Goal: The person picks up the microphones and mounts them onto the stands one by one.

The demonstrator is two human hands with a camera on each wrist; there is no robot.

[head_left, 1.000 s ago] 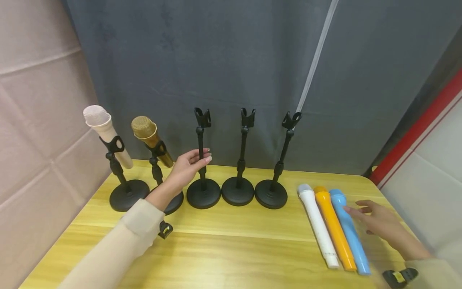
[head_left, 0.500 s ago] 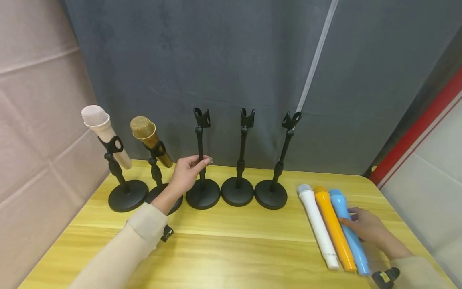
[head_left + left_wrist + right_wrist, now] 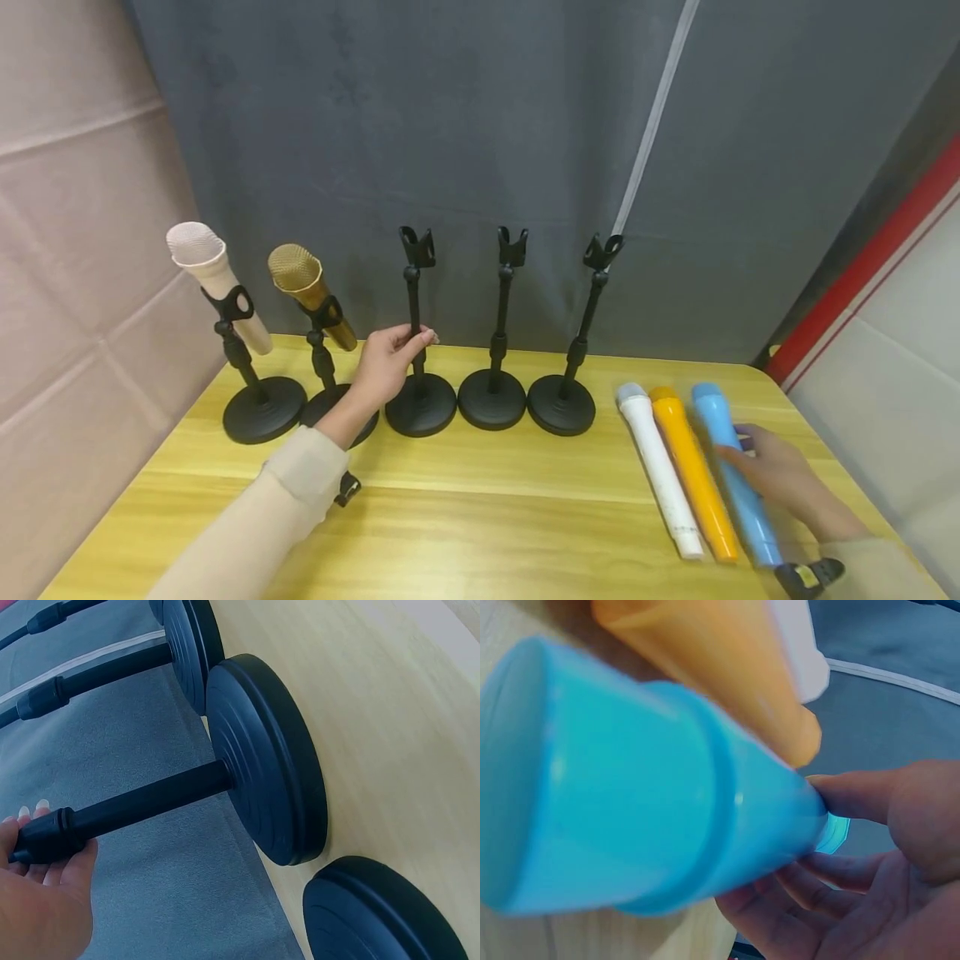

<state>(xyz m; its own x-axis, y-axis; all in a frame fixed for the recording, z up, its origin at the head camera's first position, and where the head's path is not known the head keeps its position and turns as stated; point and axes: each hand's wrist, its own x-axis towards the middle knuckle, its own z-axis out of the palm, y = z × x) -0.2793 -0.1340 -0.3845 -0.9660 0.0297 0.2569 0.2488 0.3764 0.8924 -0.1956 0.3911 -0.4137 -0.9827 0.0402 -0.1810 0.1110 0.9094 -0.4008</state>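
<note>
My left hand (image 3: 384, 367) grips the pole of the middle black microphone stand (image 3: 422, 405), whose clip at the top holds nothing. In the left wrist view the fingers and thumb wrap the thicker collar of that pole. At the right, my right hand (image 3: 776, 475) holds a blue microphone (image 3: 738, 483) by its body, thumb on one side and fingers on the other. The right wrist view has the blue microphone's butt end close to the camera. Beside it lie an orange microphone (image 3: 693, 471) and a white microphone (image 3: 660, 471).
Two stands at the left carry a pale microphone (image 3: 217, 267) and a gold microphone (image 3: 307, 283). Two more black stands (image 3: 492, 400) (image 3: 561, 406) with bare clips stand right of the middle one. A grey curtain (image 3: 450, 125) hangs behind the wooden table (image 3: 480, 517).
My left hand has closed round the middle stand's pole. My right hand has moved in, taken hold of the blue microphone and shifted it slightly away from the orange one.
</note>
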